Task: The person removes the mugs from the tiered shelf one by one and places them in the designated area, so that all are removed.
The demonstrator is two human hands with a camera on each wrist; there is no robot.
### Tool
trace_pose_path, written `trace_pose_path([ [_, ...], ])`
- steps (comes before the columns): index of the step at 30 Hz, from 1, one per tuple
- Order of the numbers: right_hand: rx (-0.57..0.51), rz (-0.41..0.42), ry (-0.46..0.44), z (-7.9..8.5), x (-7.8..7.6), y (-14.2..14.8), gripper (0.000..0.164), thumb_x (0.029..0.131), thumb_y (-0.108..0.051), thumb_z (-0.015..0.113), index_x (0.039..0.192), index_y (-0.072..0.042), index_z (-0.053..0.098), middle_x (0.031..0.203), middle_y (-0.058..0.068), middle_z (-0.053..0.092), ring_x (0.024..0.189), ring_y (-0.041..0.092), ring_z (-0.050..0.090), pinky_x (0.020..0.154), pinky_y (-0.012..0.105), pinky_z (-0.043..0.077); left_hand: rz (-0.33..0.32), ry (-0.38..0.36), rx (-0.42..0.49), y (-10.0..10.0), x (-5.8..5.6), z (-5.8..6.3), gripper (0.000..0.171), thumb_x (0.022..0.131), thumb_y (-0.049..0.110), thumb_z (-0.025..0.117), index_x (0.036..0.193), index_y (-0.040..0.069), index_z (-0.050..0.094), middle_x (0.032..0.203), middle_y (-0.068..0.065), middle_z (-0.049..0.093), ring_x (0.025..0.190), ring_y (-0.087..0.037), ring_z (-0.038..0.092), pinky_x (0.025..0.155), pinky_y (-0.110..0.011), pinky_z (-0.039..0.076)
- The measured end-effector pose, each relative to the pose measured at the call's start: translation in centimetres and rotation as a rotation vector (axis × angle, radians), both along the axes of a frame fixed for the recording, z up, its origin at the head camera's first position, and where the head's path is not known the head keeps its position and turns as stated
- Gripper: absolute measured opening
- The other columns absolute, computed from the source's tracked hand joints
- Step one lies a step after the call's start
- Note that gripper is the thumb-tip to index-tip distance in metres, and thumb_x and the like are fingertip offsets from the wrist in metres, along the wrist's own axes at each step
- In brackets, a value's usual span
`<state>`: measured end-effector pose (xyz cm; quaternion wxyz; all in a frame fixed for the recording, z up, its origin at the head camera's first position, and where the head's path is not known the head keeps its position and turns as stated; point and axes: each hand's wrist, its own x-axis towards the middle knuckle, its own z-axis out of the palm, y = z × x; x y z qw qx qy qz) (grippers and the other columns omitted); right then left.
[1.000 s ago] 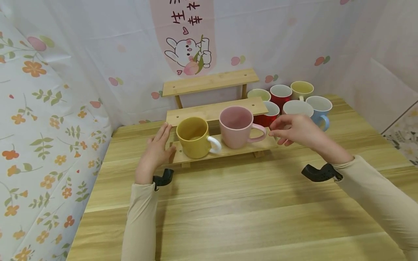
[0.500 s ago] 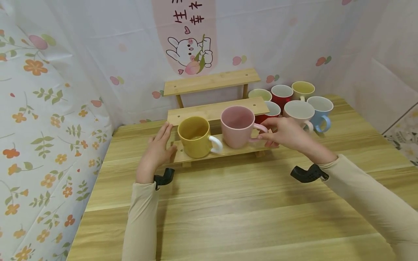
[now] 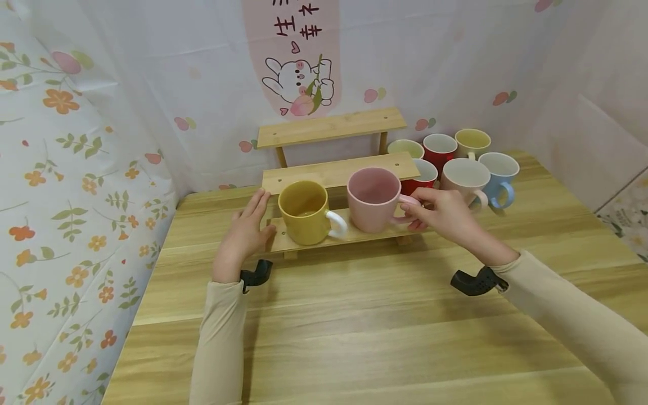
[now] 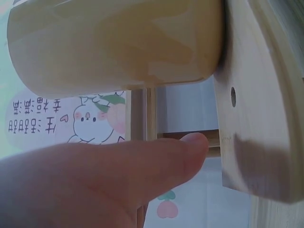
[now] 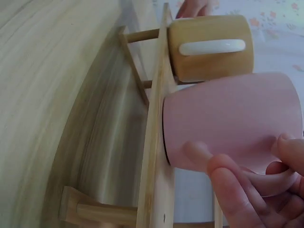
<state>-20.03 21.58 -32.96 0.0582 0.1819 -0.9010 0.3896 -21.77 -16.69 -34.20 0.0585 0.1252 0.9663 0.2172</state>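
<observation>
A pink mug stands upright on the lowest tier of a stepped wooden rack. My right hand pinches its handle between thumb and fingers. To its left on the same tier is a yellow mug with a white handle, turned to the right. My left hand lies at the rack's left end, fingers extended, beside the yellow mug. In the left wrist view the thumb is straight, just apart from the yellow mug's wall.
Several more mugs stand on the table at the back right, among them a blue mug, a pale pink mug and a red mug. A patterned cloth hangs behind the rack and along the left side of the wooden table.
My right hand has moved left from the rack's right end and taken the pink mug's handle. My left hand stays at the rack's left end.
</observation>
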Motion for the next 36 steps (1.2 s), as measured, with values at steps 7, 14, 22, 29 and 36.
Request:
trace_pose_path([
  [7,-0.112,-0.019,-0.02,-0.4,1.3,1.6,0.019,0.091,-0.018,0.065,0.091,0.001,0.066,0.078,0.018,0.07,0.057,0.012,0.068,0.054,0.026,0.057,-0.001,-0.001,0.024,0.0,0.3,-0.1,0.076,0.097,0.017,0.056,0.155,0.008,0.008,0.162,-0.009,-0.001,0.145,-0.044,0.008,0.117,-0.057,0.01],
  [14,-0.105,-0.113,-0.045,-0.3,3.5,3.9,0.023,0.095,-0.023,0.061,0.095,-0.001,0.066,0.083,0.018,0.07,0.059,0.008,0.069,0.056,0.022,0.057,-0.003,-0.001,0.024,0.1,0.3,-0.3,0.076,0.097,0.017,0.056,0.155,0.009,0.008,0.162,-0.009,-0.001,0.145,-0.044,0.007,0.117,-0.056,0.01],
  [22,-0.151,-0.185,-0.048,-0.5,5.4,6.6,0.02,0.095,-0.02,0.059,0.096,0.0,0.064,0.078,0.001,0.071,0.06,0.008,0.069,0.055,0.023,0.057,-0.016,0.015,0.024,0.1,0.3,0.0,0.074,0.097,0.015,0.055,0.154,0.006,0.009,0.162,-0.012,0.0,0.144,-0.042,0.014,0.115,-0.058,0.01],
  [29,-0.157,-0.326,-0.085,-0.5,7.1,8.5,0.023,0.094,-0.026,0.062,0.096,-0.004,0.066,0.074,-0.013,0.07,0.061,0.007,0.069,0.057,0.022,0.056,-0.019,0.018,0.01,0.2,0.1,0.0,0.074,0.097,0.017,0.055,0.154,0.007,0.009,0.162,-0.012,0.0,0.144,-0.041,0.016,0.116,-0.057,0.009],
  [36,-0.176,-0.359,-0.111,-0.6,8.3,10.3,0.016,0.095,-0.027,0.059,0.096,-0.013,0.066,0.077,-0.019,0.069,0.063,0.003,0.069,0.058,0.016,0.055,-0.024,0.003,0.024,0.2,0.0,-0.1,0.075,0.097,0.017,0.054,0.155,0.007,0.006,0.162,-0.01,-0.003,0.143,-0.044,0.017,0.116,-0.057,0.008],
])
